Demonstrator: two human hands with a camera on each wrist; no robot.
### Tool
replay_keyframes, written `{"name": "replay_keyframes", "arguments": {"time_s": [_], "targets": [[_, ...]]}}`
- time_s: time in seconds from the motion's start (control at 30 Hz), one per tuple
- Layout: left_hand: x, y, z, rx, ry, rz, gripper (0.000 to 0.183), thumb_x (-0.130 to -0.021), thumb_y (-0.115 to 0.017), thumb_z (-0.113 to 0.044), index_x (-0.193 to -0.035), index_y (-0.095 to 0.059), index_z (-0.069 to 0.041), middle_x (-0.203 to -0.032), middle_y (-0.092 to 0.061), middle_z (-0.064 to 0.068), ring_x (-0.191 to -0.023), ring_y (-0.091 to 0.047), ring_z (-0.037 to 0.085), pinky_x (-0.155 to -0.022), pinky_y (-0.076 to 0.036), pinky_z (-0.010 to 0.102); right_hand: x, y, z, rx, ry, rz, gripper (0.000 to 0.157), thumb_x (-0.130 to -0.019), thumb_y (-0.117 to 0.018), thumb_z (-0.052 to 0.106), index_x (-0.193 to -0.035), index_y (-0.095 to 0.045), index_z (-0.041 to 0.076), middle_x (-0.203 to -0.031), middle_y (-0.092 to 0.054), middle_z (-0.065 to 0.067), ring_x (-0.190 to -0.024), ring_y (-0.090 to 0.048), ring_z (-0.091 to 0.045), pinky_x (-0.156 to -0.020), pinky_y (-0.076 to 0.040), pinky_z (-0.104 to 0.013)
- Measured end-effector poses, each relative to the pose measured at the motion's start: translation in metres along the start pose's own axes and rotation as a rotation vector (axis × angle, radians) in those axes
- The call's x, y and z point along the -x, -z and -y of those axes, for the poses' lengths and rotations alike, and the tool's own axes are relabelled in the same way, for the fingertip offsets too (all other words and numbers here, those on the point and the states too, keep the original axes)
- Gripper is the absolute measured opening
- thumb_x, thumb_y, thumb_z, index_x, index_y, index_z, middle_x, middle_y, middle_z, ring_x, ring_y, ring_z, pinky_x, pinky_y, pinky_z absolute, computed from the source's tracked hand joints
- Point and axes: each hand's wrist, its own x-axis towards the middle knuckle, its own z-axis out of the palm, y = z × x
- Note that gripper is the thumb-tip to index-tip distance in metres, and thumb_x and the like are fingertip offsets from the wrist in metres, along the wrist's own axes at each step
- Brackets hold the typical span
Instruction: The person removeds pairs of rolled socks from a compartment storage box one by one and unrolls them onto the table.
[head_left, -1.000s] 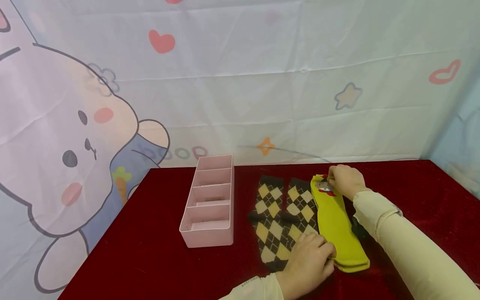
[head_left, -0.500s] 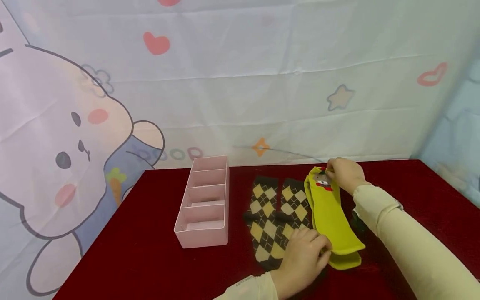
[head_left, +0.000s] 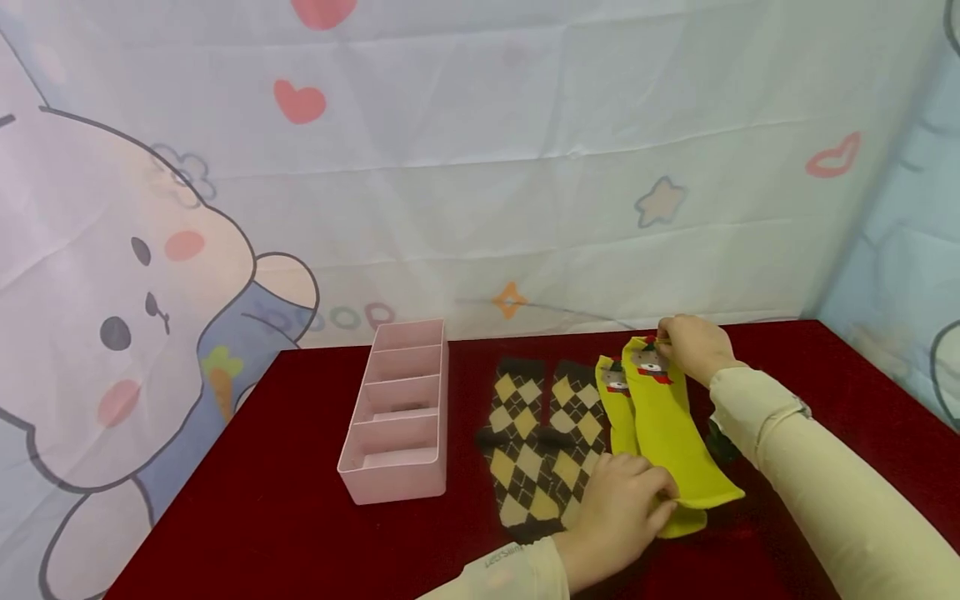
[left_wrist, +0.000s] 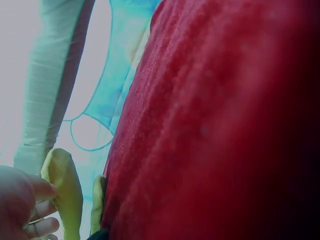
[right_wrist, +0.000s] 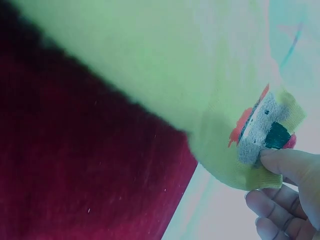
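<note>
My right hand [head_left: 697, 346] pinches the cuff of a yellow sock [head_left: 671, 433] with a bear design, thumb on top in the right wrist view. Its other end is pinched by my left hand [head_left: 618, 517], and the sock stretches between the two hands, lifted off the table at the near end in the left wrist view. A second yellow sock [head_left: 617, 404] with the same bear lies below and to the left, partly covered by the first sock and my left hand. Left of these, two dark argyle socks [head_left: 521, 454] lie flat side by side, one overlapped by my left hand.
A pink box [head_left: 393, 487] with several compartments stands left of the argyle socks on the red cloth-covered table [head_left: 277, 492]. Something dark green [head_left: 722, 442] lies partly hidden beside my right sleeve. A printed fabric backdrop [head_left: 480, 183] rises behind the table.
The upper yellow sock has been lifted and shifted right off the lower one, whose bear design now shows. Both hands keep their hold on it. The head view has turned slightly right.
</note>
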Motion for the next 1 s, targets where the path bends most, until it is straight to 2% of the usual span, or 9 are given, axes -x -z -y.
{"name": "replay_keyframes", "arguments": {"time_s": [0.27, 0.5, 0.73, 1.0], "targets": [[-0.008, -0.006, -0.008, 0.007, -0.026, 0.042, 0.006, -0.083, -0.072, -0.032, -0.086, -0.069, -0.028, -0.082, -0.066, -0.017, -0.078, -0.055, -0.002, -0.070, -0.029, 0.009, 0.002, 0.000, -0.008, 0.029, -0.003, 0.016, 0.011, -0.091, -0.063, 0.014, -0.090, -0.064, 0.003, -0.086, -0.067, -0.013, -0.070, -0.059, -0.021, -0.063, -0.053, -0.037], [-0.015, -0.011, -0.012, 0.023, -0.052, 0.119, 0.005, -0.085, -0.070, -0.034, -0.088, -0.070, -0.030, -0.082, -0.066, -0.020, -0.078, -0.055, -0.006, -0.073, -0.030, 0.007, 0.004, -0.001, -0.017, 0.033, -0.014, 0.019, 0.008, -0.089, -0.064, 0.011, -0.087, -0.065, 0.003, -0.083, -0.066, -0.012, -0.069, -0.058, -0.020, -0.063, -0.052, -0.037], [-0.018, -0.016, -0.012, 0.041, -0.072, 0.190, 0.005, -0.086, -0.069, -0.034, -0.090, -0.071, -0.031, -0.084, -0.067, -0.020, -0.078, -0.054, -0.006, -0.070, -0.026, 0.006, 0.006, -0.005, -0.022, 0.041, -0.017, 0.030, 0.007, -0.089, -0.064, 0.009, -0.085, -0.065, 0.004, -0.081, -0.066, -0.011, -0.068, -0.057, -0.020, -0.063, -0.052, -0.037], [-0.020, -0.023, -0.013, 0.057, -0.096, 0.221, 0.005, -0.088, -0.068, -0.033, -0.090, -0.071, -0.031, -0.087, -0.068, -0.021, -0.079, -0.054, -0.006, -0.069, -0.025, 0.005, 0.009, -0.010, -0.026, 0.033, -0.013, 0.030, 0.007, -0.088, -0.065, 0.009, -0.085, -0.066, 0.003, -0.081, -0.066, -0.011, -0.066, -0.057, -0.019, -0.060, -0.052, -0.035]]}}
